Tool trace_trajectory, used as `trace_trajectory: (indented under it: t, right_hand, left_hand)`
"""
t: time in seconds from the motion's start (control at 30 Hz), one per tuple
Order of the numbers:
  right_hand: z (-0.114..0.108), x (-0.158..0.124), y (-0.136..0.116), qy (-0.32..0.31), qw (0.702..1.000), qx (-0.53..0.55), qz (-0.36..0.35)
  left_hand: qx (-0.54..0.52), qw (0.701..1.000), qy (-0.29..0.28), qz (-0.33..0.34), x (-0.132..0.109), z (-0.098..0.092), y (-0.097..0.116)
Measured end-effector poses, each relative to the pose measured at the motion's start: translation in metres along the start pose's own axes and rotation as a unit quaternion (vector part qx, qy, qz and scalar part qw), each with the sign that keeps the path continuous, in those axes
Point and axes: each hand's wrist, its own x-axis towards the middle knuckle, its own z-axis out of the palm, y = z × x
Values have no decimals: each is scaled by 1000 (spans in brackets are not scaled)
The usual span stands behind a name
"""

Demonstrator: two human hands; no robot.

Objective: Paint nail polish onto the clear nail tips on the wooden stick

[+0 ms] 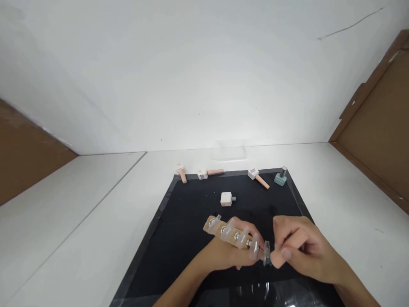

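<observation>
Gripping the nail-tip strip [235, 236], left hand [223, 256] — right hand [308, 256] pinching pink cap [298, 238].

Nothing here is legible as a word, number or brand. Along the far edge of the black mat [179, 238], two white nail-polish bottles carry small labels with purplish print, the middle bottle [202, 175] and the right bottle [253, 172]; both labels are too small and blurred to read. The uncapped white bottle [226, 198] bears a faint pinkish mark, also illegible.
</observation>
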Motion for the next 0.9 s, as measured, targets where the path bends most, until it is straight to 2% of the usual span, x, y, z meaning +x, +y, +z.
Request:
trace_trajectory:
  t: [0.07, 0.23, 0.37, 0.5, 0.7, 0.9]
  right_hand:
    - [0, 1, -1, 8, 1000, -22, 14]
    - [0, -3, 4, 125, 990, -28, 61]
    - [0, -1, 8, 162, 973, 113, 122]
    - [0, 6, 7, 200, 924, 253, 203]
    - [1, 13, 7, 226, 885, 343, 219]
    - [-1, 15, 6, 227, 883, 323, 253]
  left_hand:
    - [1, 1000, 8, -1, 1, 0, 1]
    - [22, 1000, 17, 0, -4, 0, 3]
    - [81, 995, 42, 27, -7, 0, 3]
    - [134, 984, 73, 89, -7, 0, 4]
    - [155, 976, 84, 126, -8, -8, 4]
    - [169, 972, 91, 135, -8, -12, -1]
